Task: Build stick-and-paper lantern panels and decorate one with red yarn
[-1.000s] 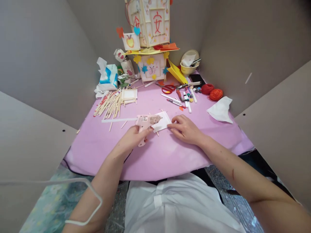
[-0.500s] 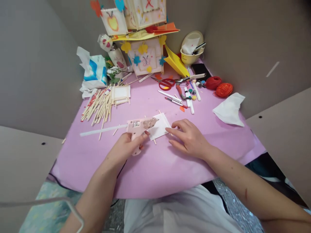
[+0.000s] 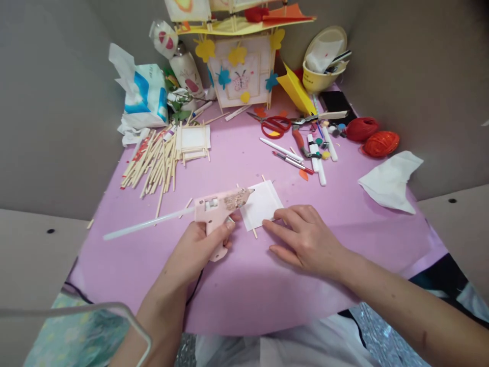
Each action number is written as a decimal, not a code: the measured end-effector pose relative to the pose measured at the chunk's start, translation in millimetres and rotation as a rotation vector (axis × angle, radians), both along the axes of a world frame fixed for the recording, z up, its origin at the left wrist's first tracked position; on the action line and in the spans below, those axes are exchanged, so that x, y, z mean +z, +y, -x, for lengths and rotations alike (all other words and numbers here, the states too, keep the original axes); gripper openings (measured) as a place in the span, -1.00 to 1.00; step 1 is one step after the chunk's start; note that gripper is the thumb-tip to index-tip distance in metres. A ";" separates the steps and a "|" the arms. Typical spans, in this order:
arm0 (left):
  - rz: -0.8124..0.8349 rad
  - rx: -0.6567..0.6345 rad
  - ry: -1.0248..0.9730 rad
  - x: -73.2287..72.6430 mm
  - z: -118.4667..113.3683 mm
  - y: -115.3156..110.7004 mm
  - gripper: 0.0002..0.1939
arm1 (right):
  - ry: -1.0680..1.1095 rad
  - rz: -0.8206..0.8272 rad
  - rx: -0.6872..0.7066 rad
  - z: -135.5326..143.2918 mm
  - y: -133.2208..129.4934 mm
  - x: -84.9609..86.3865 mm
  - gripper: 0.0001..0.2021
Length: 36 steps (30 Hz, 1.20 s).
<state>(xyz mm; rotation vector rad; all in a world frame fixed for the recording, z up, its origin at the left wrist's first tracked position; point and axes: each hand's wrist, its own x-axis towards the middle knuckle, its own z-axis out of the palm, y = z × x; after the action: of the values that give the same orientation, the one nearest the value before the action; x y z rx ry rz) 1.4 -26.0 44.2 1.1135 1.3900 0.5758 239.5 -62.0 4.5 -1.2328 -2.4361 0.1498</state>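
Observation:
My left hand (image 3: 208, 239) is wrapped round the grip of a pink hot glue gun (image 3: 212, 208). A long translucent glue stick (image 3: 148, 224) sticks out of its back end, and its nozzle lies over the left part of a small white paper square (image 3: 263, 206). Ends of thin wooden sticks (image 3: 254, 233) poke out from under the paper. My right hand (image 3: 303, 237) holds nothing; its fingers are apart, and the fingertips rest on the paper's lower right edge.
Loose wooden sticks (image 3: 156, 163) lie at left beside a small stick frame (image 3: 193, 140). Behind stands a decorated paper lantern (image 3: 244, 71). Red scissors (image 3: 275, 126), pliers (image 3: 300, 142), markers, red yarn balls (image 3: 380, 144) and a white tissue (image 3: 393, 181) lie at right.
The view has tilted downward and come closer, so everything appears shifted. The glue gun's nozzle sits slightly further left over the paper. My right fingers stay at the paper's edge.

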 end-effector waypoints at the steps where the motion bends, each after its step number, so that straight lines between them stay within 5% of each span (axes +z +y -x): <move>1: 0.011 -0.005 -0.003 -0.7 0.2 0.3 -0.50 | 0.012 -0.011 0.000 1.6 0.2 -0.1 -0.60; 13: 0.038 -0.048 -0.010 -3.8 1.9 1.7 -0.50 | 0.069 -0.011 0.036 7.5 0.8 -3.0 -0.65; 18: 0.071 -0.093 0.025 -4.5 -3.1 1.7 -0.49 | 0.406 -0.156 -0.167 -13.5 7.8 -3.2 -0.81; 28: 0.094 -0.355 0.241 -0.6 -14.3 -1.6 -0.50 | 0.527 -0.019 -0.274 -25.9 13.4 -8.3 -0.85; 36: 0.123 -0.332 0.308 -2.7 -18.4 -4.6 -0.49 | 0.497 0.053 -0.264 -23.6 10.4 -8.0 -0.80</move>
<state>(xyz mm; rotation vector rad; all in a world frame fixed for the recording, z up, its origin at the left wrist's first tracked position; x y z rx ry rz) 19.8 -30.7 41.5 1.3356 1.4370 0.0799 263.1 -51.5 -3.5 -1.3376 -1.8421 0.3950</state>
